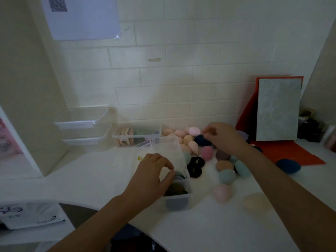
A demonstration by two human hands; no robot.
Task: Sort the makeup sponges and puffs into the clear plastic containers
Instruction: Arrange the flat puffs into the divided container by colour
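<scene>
Left hand point(154, 171) is down on the long clear plastic divided container point(174, 153) at the middle of the white counter point(109, 179), fingers curled over its near rim and thumb hooked at a compartment, gripping it. The near compartments hold dark and brownish pieces, too blurred to name.

Right hand point(225, 137) is out over the heap of egg-shaped foam makeup sponges point(189, 142) just right of the container: peach, pink, mauve and teal, matte and rounded. Its bent fingertips are at the navy blue egg-shaped sponge point(201, 140); motion blur there, so I cannot tell whether it has a grasp.

Two black round puffs point(195, 165) lie against the container's right wall. A pale pink sponge point(222, 192) and a pale yellow sponge point(254, 203) sit apart, nearer the person. Behind, a second clear container point(136, 136) holds flesh-toned puffs, with stacked clear tubs point(83, 122) to its left.
</scene>
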